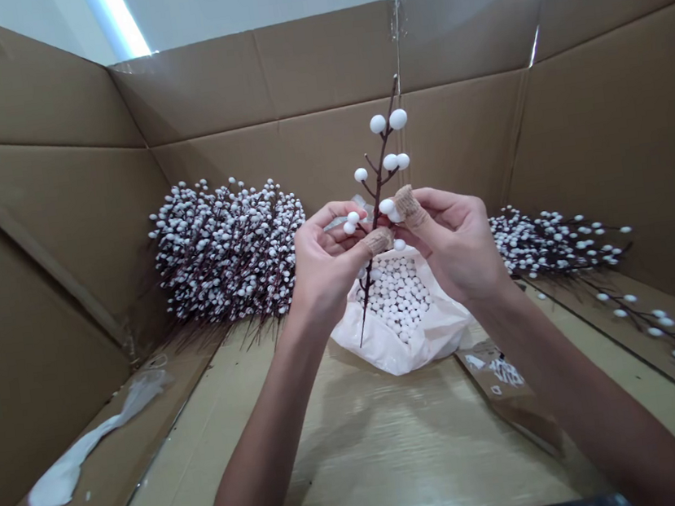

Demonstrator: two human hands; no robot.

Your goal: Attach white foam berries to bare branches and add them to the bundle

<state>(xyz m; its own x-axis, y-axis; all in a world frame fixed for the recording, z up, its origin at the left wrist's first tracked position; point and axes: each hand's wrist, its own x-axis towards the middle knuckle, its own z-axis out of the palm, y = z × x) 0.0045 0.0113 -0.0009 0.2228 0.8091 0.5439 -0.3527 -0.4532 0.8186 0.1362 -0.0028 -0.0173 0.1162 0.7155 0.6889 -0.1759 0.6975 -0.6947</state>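
My left hand point(330, 262) is closed around the dark stem point(378, 174), holding it slightly tilted above the white bag point(399, 352) of loose balls. My right hand point(453, 243) pinches a white berry point(387, 207) on a low twig between its bandaged thumb and fingers. The bag sits near the far edge of the counter point(367, 446), between two heaps of berry sprays point(226, 250), inside cardboard walls point(327, 65).

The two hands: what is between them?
In the head view, a dark artificial stem with white berries, held by the left hand and right hand.
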